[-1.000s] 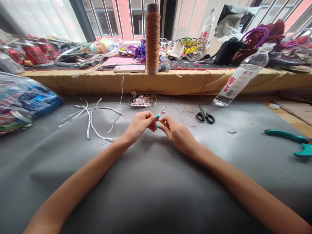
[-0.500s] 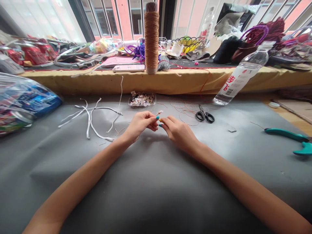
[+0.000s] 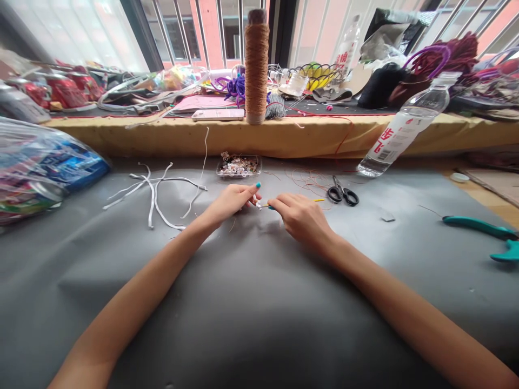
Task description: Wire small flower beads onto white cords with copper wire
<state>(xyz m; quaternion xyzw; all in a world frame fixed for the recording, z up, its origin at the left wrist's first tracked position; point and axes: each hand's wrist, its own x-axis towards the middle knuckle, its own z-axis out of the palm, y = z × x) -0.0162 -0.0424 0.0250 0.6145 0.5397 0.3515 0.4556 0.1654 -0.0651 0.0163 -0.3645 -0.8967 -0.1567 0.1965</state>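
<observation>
My left hand [image 3: 229, 204] pinches a small white piece [image 3: 258, 205], perhaps of cord, at its fingertips, thumb raised above it. My right hand [image 3: 304, 219] is closed round a thin crochet hook [image 3: 318, 200] whose yellow handle sticks out behind the knuckles. The hook's metal tip points left and meets or nearly touches the white piece; exact contact is too small to tell. Thin copper-coloured wire ends show below the left fingers. Just beyond the hands sits a clear tray [image 3: 239, 174] of small beads and trinkets.
White cords [image 3: 152, 202] lie to the left, near a plastic-wrapped bundle [image 3: 60, 162]. Black scissors [image 3: 343, 195], loose wire, a tilted water bottle [image 3: 409, 127] and teal pliers [image 3: 478, 222] are on the right. A brown thread spool [image 3: 256, 70] stands on the cluttered ledge.
My hands have drawn slightly apart. The hook's yellow handle now shows behind my right hand and its tip shows in front. My left thumb has lifted.
</observation>
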